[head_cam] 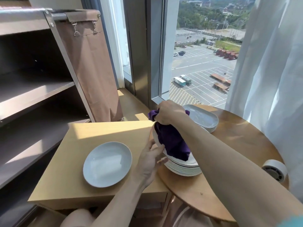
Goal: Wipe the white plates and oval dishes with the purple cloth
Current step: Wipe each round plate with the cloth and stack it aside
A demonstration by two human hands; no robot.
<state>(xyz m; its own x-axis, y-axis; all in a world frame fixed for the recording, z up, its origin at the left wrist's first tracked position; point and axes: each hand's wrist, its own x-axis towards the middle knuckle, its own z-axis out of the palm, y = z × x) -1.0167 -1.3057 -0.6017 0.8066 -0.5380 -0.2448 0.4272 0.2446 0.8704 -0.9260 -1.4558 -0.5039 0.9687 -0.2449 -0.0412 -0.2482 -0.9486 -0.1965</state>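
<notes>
My right hand (pixel 168 112) is shut on the purple cloth (pixel 172 141), which hangs over a white plate (pixel 185 161). My left hand (pixel 150 161) grips that plate's left rim and tilts it up above a stack of white plates (pixel 183 170) on the round wooden table (pixel 229 145). One single white plate (pixel 107 163) lies flat on the light wooden box-like table (pixel 73 161) to the left. A stack of white oval dishes (pixel 203 117) sits at the table's far side, behind my right hand.
A roll of white tape (pixel 274 170) lies at the round table's right edge. A dark shelving cart (pixel 32 79) with a brown fabric bag (pixel 88 66) stands on the left. Window and white curtain (pixel 270 71) are behind the table.
</notes>
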